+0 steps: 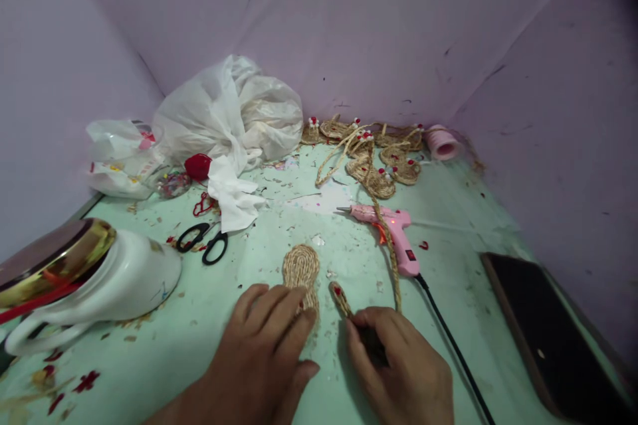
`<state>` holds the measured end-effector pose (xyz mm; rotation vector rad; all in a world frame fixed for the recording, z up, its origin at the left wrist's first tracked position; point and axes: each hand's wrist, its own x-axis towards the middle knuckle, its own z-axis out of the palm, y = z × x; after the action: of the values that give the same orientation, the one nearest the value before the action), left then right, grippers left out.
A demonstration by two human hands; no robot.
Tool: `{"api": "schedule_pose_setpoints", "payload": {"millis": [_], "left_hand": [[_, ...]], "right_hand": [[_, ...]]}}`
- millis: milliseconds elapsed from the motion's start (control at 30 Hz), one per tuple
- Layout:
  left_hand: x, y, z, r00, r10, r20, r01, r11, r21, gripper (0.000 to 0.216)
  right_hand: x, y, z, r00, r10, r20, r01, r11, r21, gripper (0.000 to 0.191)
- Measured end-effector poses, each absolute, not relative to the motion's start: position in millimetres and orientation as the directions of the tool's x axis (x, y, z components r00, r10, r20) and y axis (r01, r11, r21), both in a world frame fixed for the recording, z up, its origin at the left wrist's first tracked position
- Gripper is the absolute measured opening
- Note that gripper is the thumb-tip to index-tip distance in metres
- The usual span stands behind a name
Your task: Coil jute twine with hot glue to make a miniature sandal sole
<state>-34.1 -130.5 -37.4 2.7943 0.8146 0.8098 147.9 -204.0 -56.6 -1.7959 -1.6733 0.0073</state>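
Observation:
A small figure-eight piece of coiled straw braid (301,265), like a tiny shoe sole, lies flat on the green tabletop. My left hand (272,339) rests over its lower end, fingers stretched out and thumb apart. Between thumb and fingertips, my right hand (399,358) pinches a narrow folded loop of straw braid (341,299) with a red spot on its tip. A long straw cord (390,252) runs from the pile at the back down to behind my right hand; its end is hidden there. Beyond this hand lies a pink glue gun (399,232) on its side.
Several braided straw pieces with red and white beads (371,176) lie at the back beside a pink spool (442,143). Black-handled scissors (203,242), a white tissue (234,196), a plastic bag (229,113) and a white mug (134,272) stand left. A dark phone (548,332) lies right.

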Motion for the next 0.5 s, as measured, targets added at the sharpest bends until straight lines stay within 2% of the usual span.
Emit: {"api": "schedule_pose_setpoints", "payload": {"millis": [167, 400, 500], "left_hand": [[-30, -132, -52, 0.777, 0.414, 0.474, 0.414, -0.904, 0.11, 0.037], [-35, -137, -53, 0.763, 0.433, 0.48, 0.429, -0.894, 0.125, 0.028], [-34, -138, -60, 0.766, 0.406, 0.499, 0.421, -0.903, 0.088, 0.026]], "right_hand": [[135, -198, -56, 0.276, 0.872, 0.404, 0.889, -0.072, -0.452, 0.02], [129, -190, -52, 0.308, 0.881, 0.359, 0.9, -0.147, -0.41, 0.03], [131, -189, -53, 0.306, 0.885, 0.35, 0.906, -0.158, -0.393, 0.032]]}}
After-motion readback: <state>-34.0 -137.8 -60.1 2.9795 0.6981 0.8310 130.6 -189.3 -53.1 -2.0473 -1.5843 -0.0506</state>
